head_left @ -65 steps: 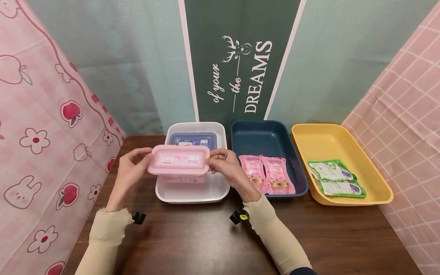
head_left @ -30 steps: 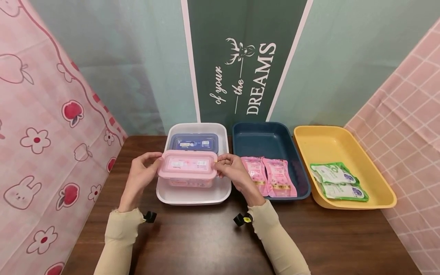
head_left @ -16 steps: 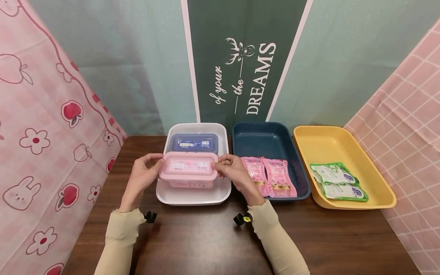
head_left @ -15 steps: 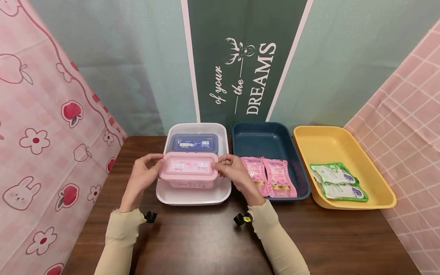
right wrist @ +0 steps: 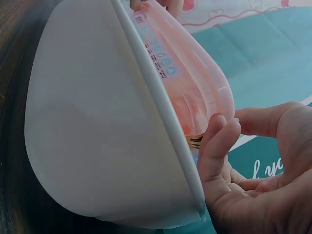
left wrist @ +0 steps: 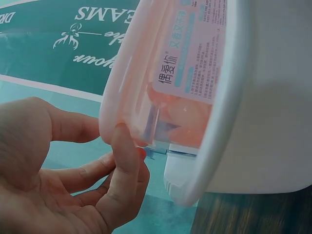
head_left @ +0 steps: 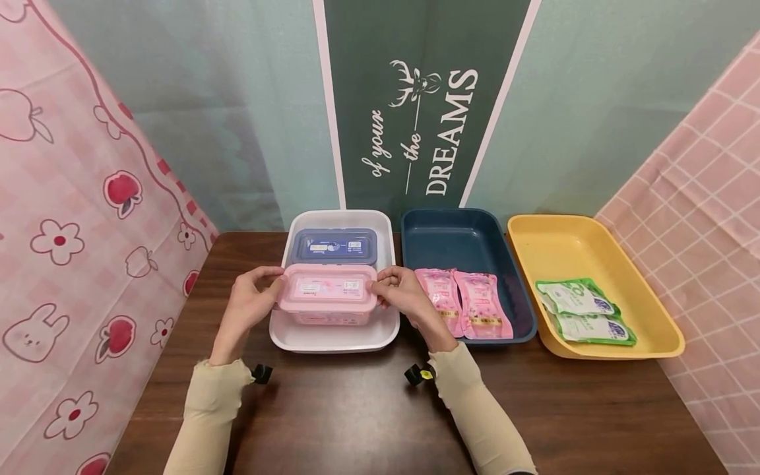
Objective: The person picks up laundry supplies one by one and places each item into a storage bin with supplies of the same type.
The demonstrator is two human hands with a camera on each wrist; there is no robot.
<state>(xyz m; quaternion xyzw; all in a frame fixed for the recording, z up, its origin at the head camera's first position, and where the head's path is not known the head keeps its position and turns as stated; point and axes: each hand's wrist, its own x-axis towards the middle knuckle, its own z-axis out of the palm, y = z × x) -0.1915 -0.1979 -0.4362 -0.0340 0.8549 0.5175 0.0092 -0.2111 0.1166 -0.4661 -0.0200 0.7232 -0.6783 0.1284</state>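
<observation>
In the head view a pink lidded food container (head_left: 329, 290) sits over the near half of a white tray (head_left: 309, 340). My left hand (head_left: 252, 297) pinches the left end of its lid rim, and my right hand (head_left: 406, 293) grips the right end. Behind it in the same tray lies a blue-lidded food container (head_left: 335, 246). From the left wrist view, the thumb and fingers hold the rim of the pink container (left wrist: 180, 73) above the tray's edge. The right wrist view has the right fingertips (right wrist: 217, 124) on the other end. Whether its base touches the tray floor is hidden.
Right of the white tray stands a dark blue tray (head_left: 457, 237) with two pink pouches (head_left: 483, 307). A yellow tray (head_left: 558, 244) with two green-and-white packets (head_left: 584, 310) stands farther right. Curtains hang behind and at both sides of the wooden table (head_left: 338, 409).
Both hands have brought the pink container rightward and slightly nearer, more squarely over the white tray. More of the blue-lidded container shows behind it. In the last half second the hands barely moved.
</observation>
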